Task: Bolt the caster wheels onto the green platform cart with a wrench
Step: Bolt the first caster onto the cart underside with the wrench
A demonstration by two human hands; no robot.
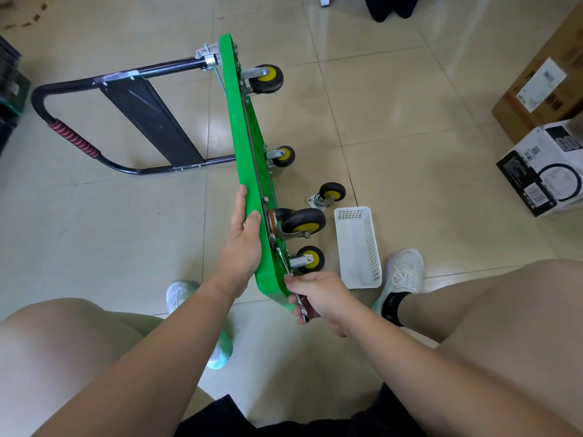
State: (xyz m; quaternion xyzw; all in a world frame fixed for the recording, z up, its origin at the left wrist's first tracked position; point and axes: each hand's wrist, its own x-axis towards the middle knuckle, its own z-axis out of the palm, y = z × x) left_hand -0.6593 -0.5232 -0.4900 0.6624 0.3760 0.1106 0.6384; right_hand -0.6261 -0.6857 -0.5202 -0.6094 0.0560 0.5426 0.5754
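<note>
Bare thighs and forearms frame the bottom of the view, and between the knees the green platform cart (243,146) stands on its long edge on the tiled floor (394,127), running away from the person. Its black folding handle (41,99) lies flat on the floor to the cart's left. The left hand (243,244) lies against the cart's deck side near its closest end, fingers nearly straight along the upper edge and the thumb resting on that edge. The right hand (321,294), at the cart's nearest corner, is curled tight round the wrench (303,313), whose shaft runs up along the cart's underside toward the caster plates; which bolt it sits on cannot be told. Four mounted casters (304,222) stick out from the underside to the cart's right. A white basket (375,247) lies just right of the two nearest wheels, and a loose caster (329,193) sits beyond the basket, close to the cart. Cardboard boxes (542,168) stand well to the cart's right, with bare tile between. More open tile stretches left of the cart, below the handle.
</note>
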